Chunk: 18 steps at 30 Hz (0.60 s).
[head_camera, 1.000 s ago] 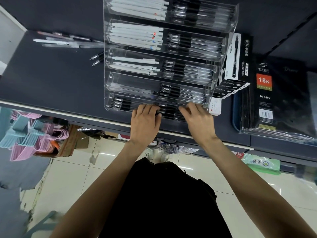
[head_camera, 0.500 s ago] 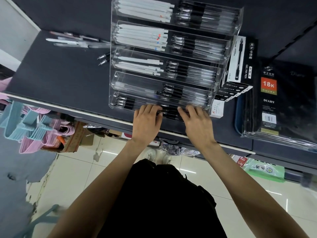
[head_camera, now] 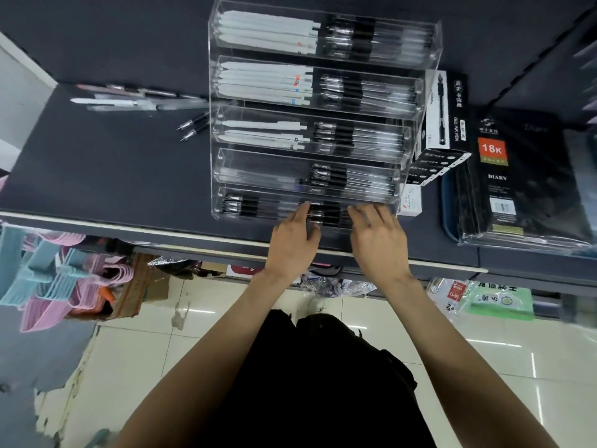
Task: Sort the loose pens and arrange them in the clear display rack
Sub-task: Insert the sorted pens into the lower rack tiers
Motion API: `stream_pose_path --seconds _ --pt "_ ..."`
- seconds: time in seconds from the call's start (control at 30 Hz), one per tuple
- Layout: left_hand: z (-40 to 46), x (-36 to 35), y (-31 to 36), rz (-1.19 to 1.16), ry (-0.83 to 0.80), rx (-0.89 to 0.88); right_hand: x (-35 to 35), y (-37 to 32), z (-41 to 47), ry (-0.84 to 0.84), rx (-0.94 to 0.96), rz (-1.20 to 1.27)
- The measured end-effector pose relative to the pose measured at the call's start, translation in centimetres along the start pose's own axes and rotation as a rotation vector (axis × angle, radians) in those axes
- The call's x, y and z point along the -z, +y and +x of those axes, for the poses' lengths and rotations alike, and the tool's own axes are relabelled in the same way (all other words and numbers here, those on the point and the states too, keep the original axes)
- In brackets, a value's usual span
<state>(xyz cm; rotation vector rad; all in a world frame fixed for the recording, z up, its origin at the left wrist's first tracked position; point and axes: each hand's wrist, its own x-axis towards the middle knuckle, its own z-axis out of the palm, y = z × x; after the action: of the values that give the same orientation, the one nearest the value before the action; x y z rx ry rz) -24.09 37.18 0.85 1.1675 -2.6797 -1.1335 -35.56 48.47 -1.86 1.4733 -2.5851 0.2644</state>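
Left hand (head_camera: pixel 295 242) and right hand (head_camera: pixel 381 244) are resting spread-fingered, gripping nothing, on black pens (head_camera: pixel 326 212) in the clear display rack's (head_camera: pixel 216 150) nearest tier; loose pens (head_camera: pixel 129 101) are lying left of it.

Even, fairly bright overhead light; white streaks glint off the glossy floor tiles (head_camera: pixel 452 367). Glare washes the clear display rack (head_camera: pixel 323 130). Wide-angle bending and motion blur smear the left and right edges.

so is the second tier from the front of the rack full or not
Partly filled. That tier holds black-grip pens on its right side, while its left side looks nearly bare, with one pale pen at most.
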Motion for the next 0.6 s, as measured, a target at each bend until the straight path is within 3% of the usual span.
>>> stream_pose_path --seconds 0.2,0.3,0.37,0.47,0.6 --pt "0.2 0.3 -0.3 0.003 -0.104 -0.032 0.0 -0.6 -0.2 0.032 -0.044 0.045" --pt "-0.2 0.5 -1.0 0.008 -0.056 -0.101 0.6 -0.8 -0.4 0.088 -0.007 0.103" --pt "-0.8 1.2 -1.7 -0.006 0.077 -0.172 1.6 -1.6 -0.5 0.150 0.052 0.179" --pt "-2.4 3.4 -2.7 -0.080 0.422 -0.270 3.3 -4.4 -0.2 0.241 0.164 0.322" --pt "-4.9 7.9 -6.4 -0.172 0.809 -0.312 3.4 -9.7 1.1 0.188 0.326 0.388"
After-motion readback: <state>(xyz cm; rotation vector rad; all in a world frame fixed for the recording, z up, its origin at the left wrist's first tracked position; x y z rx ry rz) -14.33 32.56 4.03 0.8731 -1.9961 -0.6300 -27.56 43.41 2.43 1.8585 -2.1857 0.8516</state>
